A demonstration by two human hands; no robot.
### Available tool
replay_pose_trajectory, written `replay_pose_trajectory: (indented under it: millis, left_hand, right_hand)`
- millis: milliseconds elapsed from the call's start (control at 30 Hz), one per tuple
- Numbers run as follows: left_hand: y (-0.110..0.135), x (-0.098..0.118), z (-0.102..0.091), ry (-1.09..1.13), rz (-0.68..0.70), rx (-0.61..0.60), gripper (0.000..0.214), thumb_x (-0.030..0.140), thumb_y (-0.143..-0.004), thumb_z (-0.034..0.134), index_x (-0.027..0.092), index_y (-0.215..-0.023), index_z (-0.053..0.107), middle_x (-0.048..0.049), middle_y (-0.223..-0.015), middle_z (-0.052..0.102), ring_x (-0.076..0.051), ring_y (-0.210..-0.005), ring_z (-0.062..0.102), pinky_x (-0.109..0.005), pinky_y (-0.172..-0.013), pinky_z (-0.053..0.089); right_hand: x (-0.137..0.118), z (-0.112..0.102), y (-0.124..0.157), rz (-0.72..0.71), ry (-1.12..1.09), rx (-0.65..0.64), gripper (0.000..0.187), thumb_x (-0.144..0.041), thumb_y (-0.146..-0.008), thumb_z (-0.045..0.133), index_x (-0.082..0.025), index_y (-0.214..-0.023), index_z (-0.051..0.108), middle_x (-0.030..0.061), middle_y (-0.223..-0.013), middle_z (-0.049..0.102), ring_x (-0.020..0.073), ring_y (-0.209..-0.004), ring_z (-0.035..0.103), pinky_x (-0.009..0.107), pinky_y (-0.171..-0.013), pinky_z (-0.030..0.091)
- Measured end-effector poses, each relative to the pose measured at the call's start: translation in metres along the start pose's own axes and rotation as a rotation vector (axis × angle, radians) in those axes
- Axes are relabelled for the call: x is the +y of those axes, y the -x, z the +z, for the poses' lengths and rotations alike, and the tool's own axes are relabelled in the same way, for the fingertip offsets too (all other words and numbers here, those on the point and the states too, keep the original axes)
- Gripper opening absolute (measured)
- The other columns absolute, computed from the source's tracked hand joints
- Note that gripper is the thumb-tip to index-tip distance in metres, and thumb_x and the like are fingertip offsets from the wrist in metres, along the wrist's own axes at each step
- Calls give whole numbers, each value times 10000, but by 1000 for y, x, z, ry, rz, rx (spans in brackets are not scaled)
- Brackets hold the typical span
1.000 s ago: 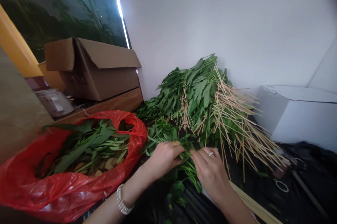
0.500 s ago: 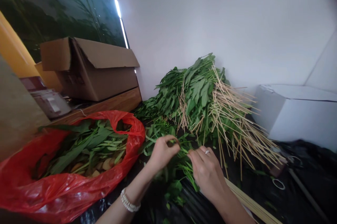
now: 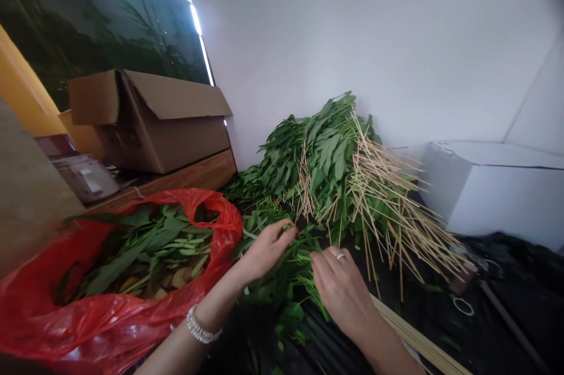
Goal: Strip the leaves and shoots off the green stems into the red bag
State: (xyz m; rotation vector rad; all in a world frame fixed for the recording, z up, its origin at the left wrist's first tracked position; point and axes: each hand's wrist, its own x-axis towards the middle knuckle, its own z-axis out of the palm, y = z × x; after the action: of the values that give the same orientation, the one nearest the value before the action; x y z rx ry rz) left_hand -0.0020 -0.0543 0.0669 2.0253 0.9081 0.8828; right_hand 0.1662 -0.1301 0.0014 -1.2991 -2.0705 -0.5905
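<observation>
My left hand (image 3: 269, 247), with a beaded bracelet at the wrist, is closed in a pinch at the tip of a leafy green stem (image 3: 305, 241). Thumb and fingers of my right hand (image 3: 342, 288), which wears a ring, are closed on the same greens a little lower and to the right. Its fingers hide part of the stems. Beneath both hands lie loose leafy greens (image 3: 291, 313) on black plastic sheeting. Just beyond them rises a large heap of leafy greens (image 3: 328, 151), with many thin wooden sticks (image 3: 392, 187) poking out of its right side.
A red plastic bag (image 3: 176, 316) holding leaves and cut pieces stands open on the left. Behind it, a cardboard box (image 3: 176, 140) sits on a wooden ledge. More sticks (image 3: 409, 334) lie beside my right forearm. A white box (image 3: 506, 198) stands at the right.
My left hand has moved slightly left and up, widening the gap to my right hand. My right hand has shifted slightly left and stays closed on the greens.
</observation>
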Motion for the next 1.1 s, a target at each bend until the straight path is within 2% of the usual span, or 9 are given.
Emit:
replay_pose_trajectory:
  millis: [167,300,533,633,733,800,900,1000,1100]
  left_hand:
    - [0,-4,-3,-76,25,-70,270,424,-804,643,155,-812,640,9,-759,618,-143,-738,537,-237,-716,414]
    - [2,-11,-7,-55,-15,-109,298,429,-867,557,149,-834,653,1,-768,630,-141,-745,545,-233,-728,421]
    - [12,-22,-4,-29,-93,-113,349,450,-817,631,128,-937,689,-32,-889,693,-178,-859,599,-258,-806,444]
    - [17,-21,-5,-48,-85,-142,328,424,-796,658,127,-926,712,-38,-894,712,-188,-864,614,-262,-809,452]
    - [34,-14,-21,-178,-89,-182,256,375,-808,632,139,-839,728,-19,-798,706,-166,-775,612,-240,-747,455]
    - [54,-6,-40,-330,-131,-298,203,345,-793,638,174,-831,741,-1,-785,710,-156,-745,618,-222,-712,449]
    - [86,7,-69,-658,-244,-460,196,263,-632,757,249,-827,763,17,-804,719,-183,-764,641,-221,-667,437]
    - [101,17,-77,-717,-255,-437,301,233,-628,757,306,-921,754,34,-879,732,-188,-819,659,-222,-706,447]
    - [93,19,-59,-503,-181,-324,203,282,-780,654,281,-962,744,35,-916,743,-157,-842,670,-206,-767,465]
  right_hand:
    - [-2,-2,-1,44,-62,43,193,-65,-888,434,-187,-799,555,27,-706,536,203,-748,496,363,-735,329]
    - [-4,-5,0,77,-168,34,207,-92,-887,432,-195,-735,528,22,-689,533,195,-730,484,352,-734,325]
    - [1,0,1,165,-156,96,211,-98,-937,412,-152,-945,616,36,-718,609,202,-740,524,347,-738,331]
    - [1,2,1,102,-163,63,219,-103,-943,422,-150,-1009,625,38,-730,621,204,-747,534,347,-732,339]
    - [2,4,2,103,-205,20,213,-143,-951,445,-154,-1084,611,42,-785,638,210,-788,544,348,-746,354]
    - [3,7,2,145,-211,-11,207,-144,-938,475,-163,-1093,610,44,-821,642,216,-819,543,347,-753,365]
    - [4,17,4,163,-170,-86,196,-106,-890,533,-193,-1038,629,37,-822,625,223,-833,534,342,-737,371]
    - [1,27,6,144,-117,-134,152,-83,-842,583,-207,-915,632,27,-782,603,228,-813,525,342,-700,363]
    - [0,31,8,127,-94,-133,174,-55,-835,560,-198,-737,578,24,-727,575,219,-771,512,344,-688,351]
